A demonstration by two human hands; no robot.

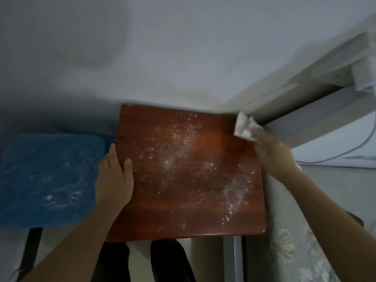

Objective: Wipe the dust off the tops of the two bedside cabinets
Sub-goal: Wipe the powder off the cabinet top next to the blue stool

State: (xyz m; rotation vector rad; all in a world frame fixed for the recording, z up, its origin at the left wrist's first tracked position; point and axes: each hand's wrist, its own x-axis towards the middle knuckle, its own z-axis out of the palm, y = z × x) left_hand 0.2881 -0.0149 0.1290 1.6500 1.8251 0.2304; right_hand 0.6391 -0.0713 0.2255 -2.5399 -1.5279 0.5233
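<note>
Cabinet top against the wall, stool to its left.
Dust [183, 157] lies on the cabinet top [154, 216]; stool [48, 180] left, bed [301, 231] right, wall [162, 58] behind.

A bedroom at home: a wooden cabinet [189, 171] stands against a plain wall [162, 47], and a floral bedspread [301, 241] lies at four o'clock beside it.

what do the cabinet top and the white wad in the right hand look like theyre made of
Cabinet top: reddish-brown wood or wood-look laminate, glossy; grain streaks and a light sheen show, so it could be either. White wad in the right hand: crumpled tissue or thin cloth, matte with soft folds; too blurred to say which.
</note>
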